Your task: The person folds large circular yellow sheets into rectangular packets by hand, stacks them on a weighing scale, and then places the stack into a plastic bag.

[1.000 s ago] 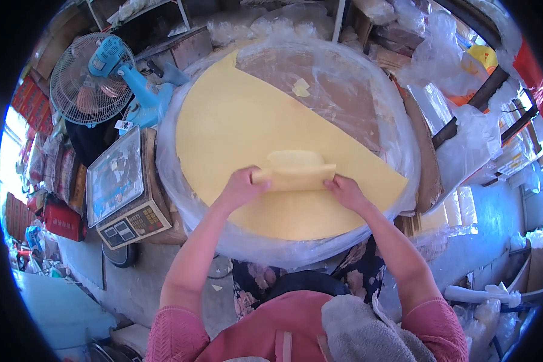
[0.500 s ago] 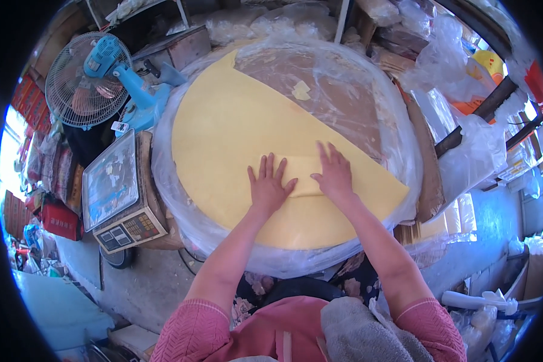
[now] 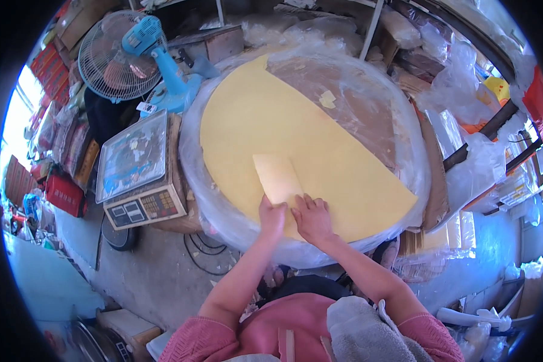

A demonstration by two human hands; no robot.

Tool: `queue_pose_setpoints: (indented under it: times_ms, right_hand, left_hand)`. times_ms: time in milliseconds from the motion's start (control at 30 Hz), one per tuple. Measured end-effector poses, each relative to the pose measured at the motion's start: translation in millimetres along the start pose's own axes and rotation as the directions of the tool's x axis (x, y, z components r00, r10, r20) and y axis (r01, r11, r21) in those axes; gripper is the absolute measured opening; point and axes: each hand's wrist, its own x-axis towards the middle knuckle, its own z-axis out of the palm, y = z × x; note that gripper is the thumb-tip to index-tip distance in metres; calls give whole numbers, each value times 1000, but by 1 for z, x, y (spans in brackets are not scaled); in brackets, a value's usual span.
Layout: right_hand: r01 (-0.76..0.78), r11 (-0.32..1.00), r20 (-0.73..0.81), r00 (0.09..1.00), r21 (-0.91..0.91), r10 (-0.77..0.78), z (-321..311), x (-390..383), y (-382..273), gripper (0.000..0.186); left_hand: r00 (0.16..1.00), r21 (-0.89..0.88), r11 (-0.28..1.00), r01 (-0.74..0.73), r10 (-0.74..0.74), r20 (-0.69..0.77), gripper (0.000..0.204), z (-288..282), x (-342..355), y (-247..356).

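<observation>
A large, thin yellow sheet (image 3: 338, 181) with a curved left side and a straight slanting right edge covers much of the round, plastic-wrapped table (image 3: 417, 154). On its near part lies a pale rectangular folded sheet (image 3: 276, 175), tilted with its far end to the left. My left hand (image 3: 273, 217) is closed on this piece's near left corner, thumb on top. Beside it, my right hand (image 3: 313, 218) rests by the near right corner, fingers stretched over the yellow surface. The fingers' undersides are hidden.
Left of the table stands a scale (image 3: 142, 160) with a plastic-covered pan. Behind it is a blue fan (image 3: 172, 75). A small yellow scrap (image 3: 327, 99) lies on the bare brown part of the tabletop. Plastic bags (image 3: 479, 154) hang at the right.
The folded piece has turned from lying crosswise to pointing away from me. Both hands have drawn nearer, and the left has closed on its near end. The view has shifted left.
</observation>
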Motion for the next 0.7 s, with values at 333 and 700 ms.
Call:
queue_pose_setpoints:
  times_ms: [333,700]
  right_hand:
    - [283,958,180,946,-47,-271,-25,-47,17,74]
    - [349,934,73,936,-73,-344,-35,-70,85,41]
  left_hand:
    - [844,285,843,-457,512,-161,87,-228,122,228]
    - [458,967,-106,-233,865,205,52,-238,98,232]
